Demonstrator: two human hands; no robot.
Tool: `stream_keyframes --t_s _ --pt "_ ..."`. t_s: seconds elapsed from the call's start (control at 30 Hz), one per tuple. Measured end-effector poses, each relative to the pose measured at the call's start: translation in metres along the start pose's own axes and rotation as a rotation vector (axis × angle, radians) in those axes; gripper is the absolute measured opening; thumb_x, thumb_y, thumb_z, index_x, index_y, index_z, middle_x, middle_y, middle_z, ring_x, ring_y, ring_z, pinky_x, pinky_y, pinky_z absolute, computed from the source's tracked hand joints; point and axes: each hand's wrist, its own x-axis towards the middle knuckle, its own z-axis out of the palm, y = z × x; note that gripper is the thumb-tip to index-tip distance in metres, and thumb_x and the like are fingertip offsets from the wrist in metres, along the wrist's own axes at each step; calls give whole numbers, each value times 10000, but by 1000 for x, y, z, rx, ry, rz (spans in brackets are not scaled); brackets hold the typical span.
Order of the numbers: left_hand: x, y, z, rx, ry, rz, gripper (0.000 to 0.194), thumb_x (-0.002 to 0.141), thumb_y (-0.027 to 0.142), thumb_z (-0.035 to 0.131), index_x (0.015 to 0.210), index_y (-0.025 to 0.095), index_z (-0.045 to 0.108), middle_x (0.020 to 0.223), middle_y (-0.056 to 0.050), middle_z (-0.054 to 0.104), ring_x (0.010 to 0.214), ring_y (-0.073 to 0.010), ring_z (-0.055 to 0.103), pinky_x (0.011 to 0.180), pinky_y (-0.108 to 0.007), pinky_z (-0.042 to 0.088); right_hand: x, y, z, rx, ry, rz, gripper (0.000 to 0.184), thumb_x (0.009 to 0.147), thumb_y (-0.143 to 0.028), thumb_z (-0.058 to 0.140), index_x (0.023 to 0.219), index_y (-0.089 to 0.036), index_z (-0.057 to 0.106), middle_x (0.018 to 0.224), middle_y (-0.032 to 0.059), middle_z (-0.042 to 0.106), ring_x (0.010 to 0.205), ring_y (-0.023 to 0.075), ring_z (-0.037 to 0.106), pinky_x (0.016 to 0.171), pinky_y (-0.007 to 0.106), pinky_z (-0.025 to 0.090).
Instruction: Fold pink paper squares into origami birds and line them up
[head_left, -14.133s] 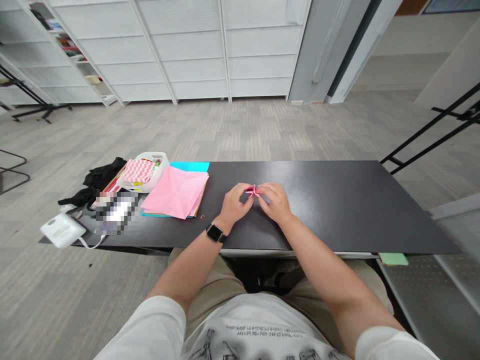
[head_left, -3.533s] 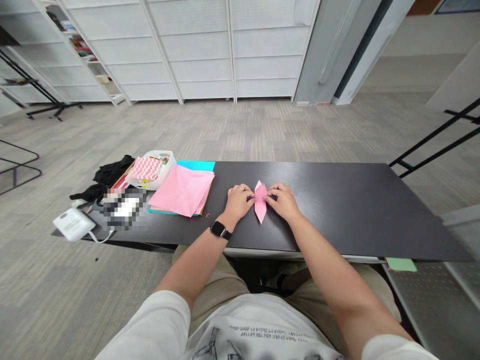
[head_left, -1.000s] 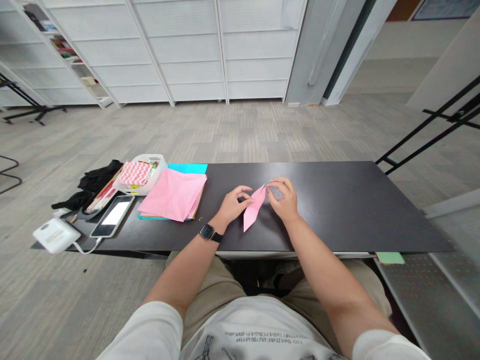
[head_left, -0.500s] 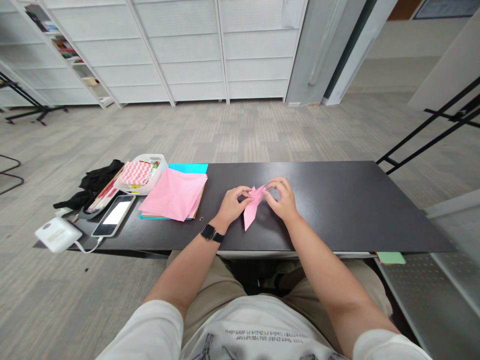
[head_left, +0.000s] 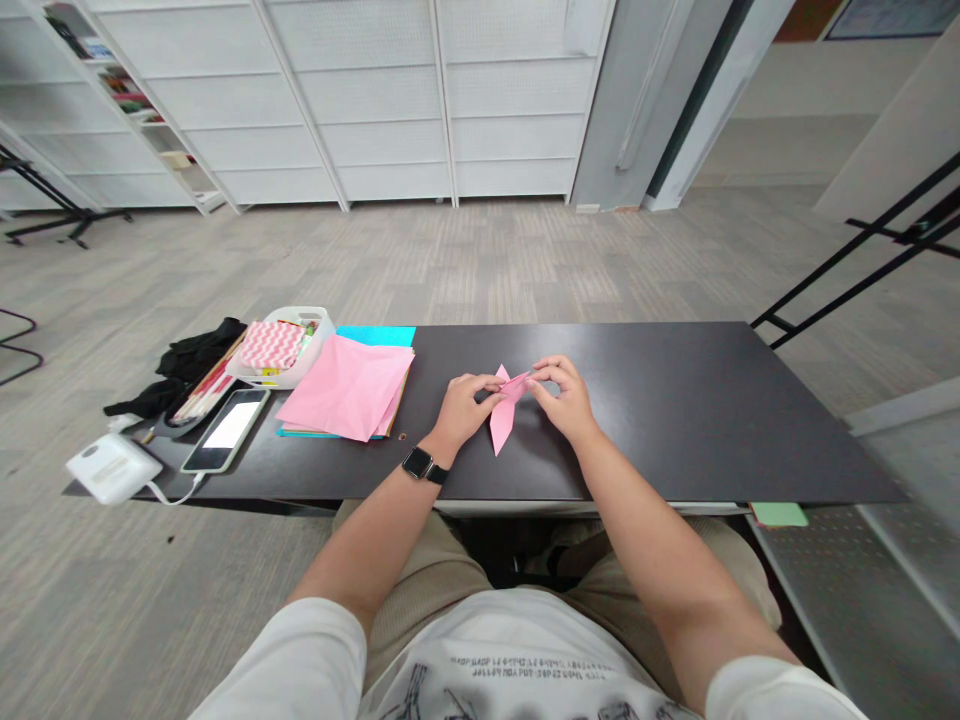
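Between my two hands is a piece of folded pink origami paper (head_left: 504,425), with one pointed flap toward me and a smaller point away from me. My left hand (head_left: 466,408) pinches its left side between thumb and fingers. At the upper right, a narrow folded point sits between the thumb and fingertips of my right hand (head_left: 562,397). The paper is held just above or on the dark table (head_left: 697,420); I cannot tell whether it touches. A black smartwatch (head_left: 418,463) is on my left wrist.
Left of my hands lies a stack of pink and coloured paper (head_left: 349,388). Beyond it are a white basket (head_left: 319,325), a phone (head_left: 226,430) cabled to a white power bank (head_left: 114,468), a pencil tray (head_left: 202,390) and black cloth (head_left: 196,350). A tiny ring (head_left: 403,436) lies near the stack.
The folded paper has turned slightly: its near point has swung a little right, and its far point now stands out more. Both hands keep nearly the same place and grip.
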Motion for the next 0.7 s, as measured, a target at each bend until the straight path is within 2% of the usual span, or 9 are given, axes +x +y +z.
stream_keyframes --t_s 0.13,0.33,0.4,0.47,0.53,0.63,0.7 --pt "1 -2 0 58 -8 8 14 918 270 795 932 270 799 1008 1 816 971 -212 714 962 -384 501 0 -1 1 -10 -13 -5 98 943 -362 729 934 -277 777 1073 58 671 1037 232 661 963 440 555" --pt "1 -6 0 24 17 -14 10 912 262 797 905 264 791 955 1 804 924 -203 707 932 -369 516 1 3 -1 -20 -2 9 121 942 -367 736 871 -273 765 1070 56 668 1075 243 657 1024 462 534" --pt "1 -6 1 11 25 -23 12 908 260 798 900 258 788 953 -1 802 926 -202 710 931 -368 522 0 4 -1 -12 -21 24 103 938 -378 738 950 -281 770 1104 60 664 1088 244 653 981 443 554" --pt "1 -6 0 -5 42 -45 15 908 264 792 901 252 786 961 -8 801 941 -204 716 932 -365 532 -1 7 0 -1 -67 47 215 911 -395 764 1100 -292 757 1183 71 654 1132 249 643 916 414 577" --pt "0 -5 0 -27 58 -63 30 909 279 787 907 249 785 977 -16 803 958 -207 723 938 -365 542 -2 10 2 -12 -120 60 327 877 -411 798 1178 -297 735 1230 76 645 1173 254 632 922 414 578" --pt "0 -3 -1 -57 59 -60 51 902 298 795 915 249 787 994 -21 808 971 -214 734 965 -376 550 -4 15 6 -54 -173 44 207 879 -405 797 1045 -287 759 1187 63 655 1163 248 639 1048 465 529" --pt "1 -2 -2 -55 43 -53 54 894 300 804 919 254 790 999 -24 812 982 -222 740 995 -393 549 -5 18 7 -70 -191 33 126 899 -390 776 958 -279 767 1158 58 661 1135 242 648 1072 477 510"
